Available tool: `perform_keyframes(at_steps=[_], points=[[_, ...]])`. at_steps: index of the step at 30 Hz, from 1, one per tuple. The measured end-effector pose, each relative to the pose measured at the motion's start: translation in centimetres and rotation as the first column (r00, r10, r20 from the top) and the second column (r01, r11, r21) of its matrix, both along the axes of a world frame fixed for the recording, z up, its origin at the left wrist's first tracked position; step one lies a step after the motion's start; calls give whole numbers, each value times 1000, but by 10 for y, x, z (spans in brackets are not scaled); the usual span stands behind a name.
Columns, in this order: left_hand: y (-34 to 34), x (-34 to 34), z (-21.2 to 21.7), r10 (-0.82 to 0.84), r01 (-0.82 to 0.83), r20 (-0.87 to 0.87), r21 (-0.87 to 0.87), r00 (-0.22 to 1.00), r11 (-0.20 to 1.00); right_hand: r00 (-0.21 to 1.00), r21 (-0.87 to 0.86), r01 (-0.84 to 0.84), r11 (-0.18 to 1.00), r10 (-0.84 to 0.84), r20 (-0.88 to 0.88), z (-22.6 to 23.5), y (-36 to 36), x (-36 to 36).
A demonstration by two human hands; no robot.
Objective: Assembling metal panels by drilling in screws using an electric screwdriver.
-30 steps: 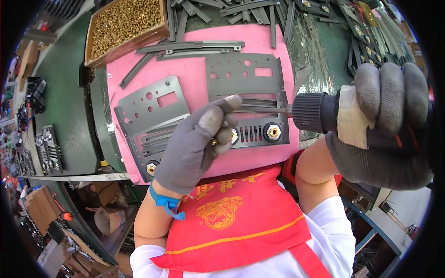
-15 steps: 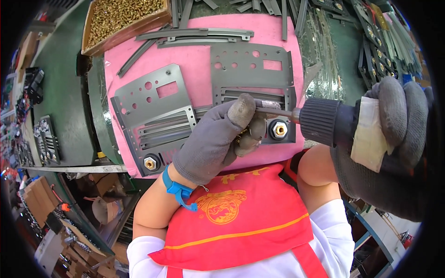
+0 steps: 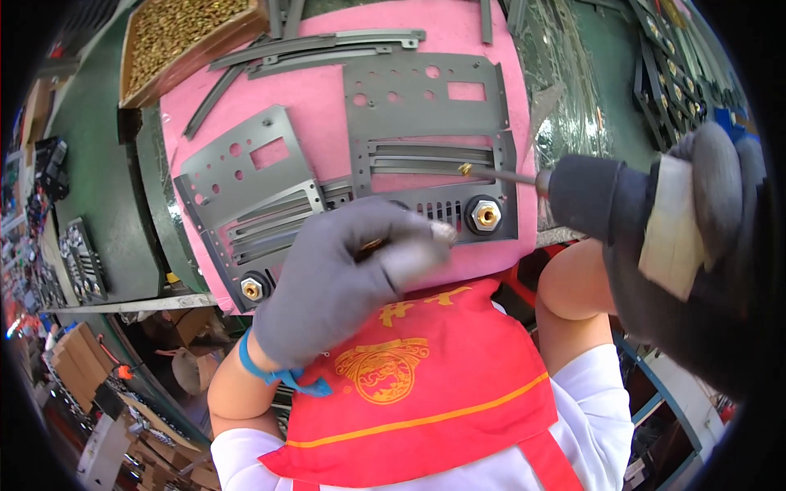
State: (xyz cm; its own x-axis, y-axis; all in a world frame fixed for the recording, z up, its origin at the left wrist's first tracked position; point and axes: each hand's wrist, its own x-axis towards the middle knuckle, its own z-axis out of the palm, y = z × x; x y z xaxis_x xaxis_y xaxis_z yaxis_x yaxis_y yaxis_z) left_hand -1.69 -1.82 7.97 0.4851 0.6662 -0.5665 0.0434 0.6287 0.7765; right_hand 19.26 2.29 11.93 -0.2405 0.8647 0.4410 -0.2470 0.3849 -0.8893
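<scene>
My right hand (image 3: pixel 712 213), in a dark grey glove, grips a black power screwdriver (image 3: pixel 583 196) with a taped body. Its thin bit points left, and a small brass screw (image 3: pixel 465 169) sits at the tip above the right grey metal panel (image 3: pixel 381 86). My left hand (image 3: pixel 327 278), gloved too and partly blurred, is curled in front of the panels; a brass glint shows between its fingers, probably more screws. A brass fitting with a hex nut (image 3: pixel 485 215) stands at the right panel's near corner. The left metal panel (image 3: pixel 270 196) carries a similar fitting (image 3: pixel 252 289).
Both panels lie on a pink mat (image 3: pixel 315 98). Beyond them are grey metal strips (image 3: pixel 327 51) and, at far left, a box (image 3: pixel 255 18) full of small brass pieces. Dark brackets with fittings (image 3: pixel 667 90) lie at far right. A red apron (image 3: pixel 458 393) covers my front.
My left hand has moved away from the bit, down and left, uncovering a brass screw on the tip. The screwdriver has shifted slightly right. The whole view has shifted a little.
</scene>
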Motion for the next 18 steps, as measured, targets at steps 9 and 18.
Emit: perform_keyframes(at_steps=[9,18], points=[[-31,5,-38,54,678,-716,681,696,278,995,91,44,995,-51,80,-27,12,61],[-40,14,-34,137,629,-701,695,699,348,993,136,3,991,-19,116,-47,18,84]])
